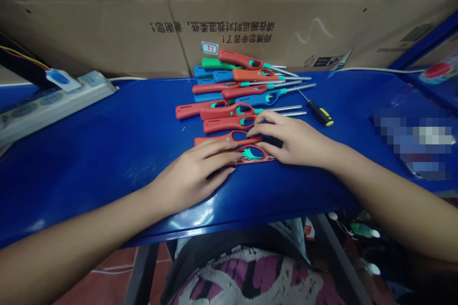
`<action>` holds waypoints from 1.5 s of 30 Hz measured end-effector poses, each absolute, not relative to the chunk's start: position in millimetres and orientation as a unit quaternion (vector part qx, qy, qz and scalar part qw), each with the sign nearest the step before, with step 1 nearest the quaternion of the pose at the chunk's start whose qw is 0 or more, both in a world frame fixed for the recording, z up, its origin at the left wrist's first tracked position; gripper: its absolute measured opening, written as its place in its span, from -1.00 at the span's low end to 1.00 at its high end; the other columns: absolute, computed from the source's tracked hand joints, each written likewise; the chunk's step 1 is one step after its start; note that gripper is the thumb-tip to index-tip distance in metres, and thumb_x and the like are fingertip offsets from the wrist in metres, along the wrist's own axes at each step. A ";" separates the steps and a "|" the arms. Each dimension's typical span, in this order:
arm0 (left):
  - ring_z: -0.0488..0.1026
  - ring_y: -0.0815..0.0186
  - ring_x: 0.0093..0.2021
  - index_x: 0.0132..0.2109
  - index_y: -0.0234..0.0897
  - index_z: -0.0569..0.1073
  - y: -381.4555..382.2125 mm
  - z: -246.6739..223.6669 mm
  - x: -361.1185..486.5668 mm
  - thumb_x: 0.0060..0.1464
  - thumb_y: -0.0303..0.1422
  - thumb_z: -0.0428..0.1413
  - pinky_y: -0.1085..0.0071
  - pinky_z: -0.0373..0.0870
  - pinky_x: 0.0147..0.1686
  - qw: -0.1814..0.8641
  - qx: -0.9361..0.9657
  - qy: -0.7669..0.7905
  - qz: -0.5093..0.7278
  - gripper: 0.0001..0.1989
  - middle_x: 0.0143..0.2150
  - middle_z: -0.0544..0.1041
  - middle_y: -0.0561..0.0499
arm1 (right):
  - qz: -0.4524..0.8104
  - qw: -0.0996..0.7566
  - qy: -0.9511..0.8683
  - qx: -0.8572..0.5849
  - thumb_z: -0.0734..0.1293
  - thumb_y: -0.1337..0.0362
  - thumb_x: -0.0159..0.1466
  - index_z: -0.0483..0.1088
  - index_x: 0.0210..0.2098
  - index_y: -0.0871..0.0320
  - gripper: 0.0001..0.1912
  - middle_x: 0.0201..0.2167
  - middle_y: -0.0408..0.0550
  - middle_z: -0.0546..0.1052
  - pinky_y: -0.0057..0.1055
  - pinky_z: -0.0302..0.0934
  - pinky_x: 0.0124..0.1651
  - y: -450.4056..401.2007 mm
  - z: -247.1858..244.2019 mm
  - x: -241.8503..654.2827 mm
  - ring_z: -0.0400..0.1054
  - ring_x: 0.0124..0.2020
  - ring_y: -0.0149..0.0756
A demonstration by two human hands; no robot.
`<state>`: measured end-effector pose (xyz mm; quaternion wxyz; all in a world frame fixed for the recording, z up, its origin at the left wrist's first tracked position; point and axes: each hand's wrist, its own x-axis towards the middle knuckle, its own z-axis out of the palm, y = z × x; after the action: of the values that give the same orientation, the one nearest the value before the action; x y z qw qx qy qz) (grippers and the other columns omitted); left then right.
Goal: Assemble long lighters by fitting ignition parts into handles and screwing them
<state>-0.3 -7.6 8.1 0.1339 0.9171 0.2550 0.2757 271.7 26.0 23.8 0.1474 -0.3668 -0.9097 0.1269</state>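
An opened orange gas lighter [265, 158] lies near the front of the blue table, with its turquoise trigger [252, 153] and thin wires exposed. My left hand [191, 174] has its fingertips closed on the rear end of this lighter, partly covering it. Just beyond lies an orange lighter casing [213, 141]. My right hand [289, 138] pinches around the front of the casing, its thumb close to the opened lighter's front end. Behind them is a pile of assembled lighters in red [220, 126], blue [255, 99], green [216, 63] and orange [254, 75], metal tubes pointing right.
Right of the pile lies a black and yellow screwdriver [320, 113]. A power strip [53, 100] sits at the left. A large cardboard box [107, 33] walls off the back, with a small numbered tag [209, 48] before it. A tiny metal piece [183, 129] lies left of the lighters.
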 end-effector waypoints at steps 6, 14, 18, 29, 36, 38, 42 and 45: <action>0.50 0.14 0.04 0.03 -0.33 0.56 10.3 25.2 -12.0 0.29 -0.39 0.11 0.18 0.45 0.09 0.082 0.896 0.343 0.271 -0.76 0.00 0.61 -0.14 | 0.177 0.170 -0.885 -0.396 0.37 0.24 0.30 0.42 -0.05 0.13 -0.77 -0.06 0.01 0.43 -0.36 0.25 -0.17 35.2 21.8 277.7 0.38 -0.14 -0.24; 0.54 0.15 -0.04 -0.01 -0.27 0.58 21.1 26.5 -24.0 0.30 -0.33 0.08 0.21 0.49 -0.04 0.104 0.897 0.388 0.185 -0.76 -0.05 0.62 -0.10 | 0.184 0.144 -0.889 -0.393 0.31 0.24 0.37 0.40 -0.16 0.19 -0.86 -0.24 -0.03 0.42 -0.39 0.16 -0.26 37.9 19.3 277.4 0.29 -0.29 -0.30; 0.54 0.12 -0.03 0.03 -0.28 0.57 20.1 29.8 -23.2 0.31 -0.27 0.08 0.17 0.49 -0.02 0.103 0.892 0.401 0.180 -0.72 -0.04 0.62 -0.11 | 0.202 0.161 -0.883 -0.392 0.30 0.20 0.38 0.40 -0.19 0.19 -0.83 -0.30 -0.06 0.41 -0.42 0.13 -0.30 36.2 21.9 275.9 0.24 -0.37 -0.35; 0.56 0.11 -0.02 0.10 -0.33 0.54 18.1 25.8 -22.7 0.30 -0.24 0.11 0.21 0.51 -0.04 0.111 0.897 0.378 0.201 -0.66 0.01 0.61 -0.15 | 0.269 0.249 -0.826 -0.428 0.33 0.08 0.33 0.48 -0.28 0.16 -0.74 -0.29 -0.04 0.54 -0.36 0.21 -0.27 37.1 34.5 280.1 0.35 -0.34 -0.31; 0.59 0.17 -0.02 0.12 -0.24 0.55 14.5 34.8 -19.4 0.31 -0.13 0.09 0.33 0.48 -0.04 0.207 0.862 0.405 0.222 -0.61 0.04 0.64 -0.04 | 0.314 0.293 -0.793 -0.431 0.36 0.01 0.31 0.48 -0.27 0.13 -0.70 -0.27 -0.04 0.52 -0.32 0.24 -0.22 37.7 34.0 283.3 0.37 -0.27 -0.26; 0.59 0.19 -0.02 0.12 -0.20 0.56 13.5 37.4 -19.3 0.31 -0.12 0.09 0.35 0.47 -0.03 0.222 0.854 0.412 0.226 -0.62 0.03 0.64 -0.01 | 0.317 0.291 -0.796 -0.426 0.36 0.02 0.30 0.48 -0.27 0.13 -0.71 -0.27 -0.05 0.51 -0.33 0.23 -0.23 37.7 37.2 284.7 0.36 -0.27 -0.27; 0.59 0.22 -0.11 0.04 -0.22 0.58 11.4 42.2 -18.3 0.27 -0.13 0.12 0.38 0.47 -0.14 0.214 0.858 0.411 0.223 -0.66 -0.05 0.66 0.00 | 0.297 0.238 -0.841 -0.384 0.37 0.06 0.31 0.49 -0.26 0.14 -0.74 -0.28 -0.06 0.52 -0.35 0.22 -0.22 36.3 46.5 288.8 0.35 -0.29 -0.31; 0.58 0.23 -0.14 -0.01 -0.24 0.59 8.6 44.5 -17.1 0.22 -0.16 0.18 0.37 0.46 -0.16 0.210 0.868 0.400 0.208 -0.69 -0.09 0.66 0.00 | 0.308 0.165 -0.865 -0.361 0.37 0.05 0.32 0.50 -0.24 0.15 -0.72 -0.32 -0.08 0.51 -0.39 0.18 -0.29 34.0 50.8 291.7 0.32 -0.35 -0.36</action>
<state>-17.1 8.6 44.5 0.2098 0.8678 0.3998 0.2076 291.7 34.0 50.8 0.1651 -0.3605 -0.8647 0.3082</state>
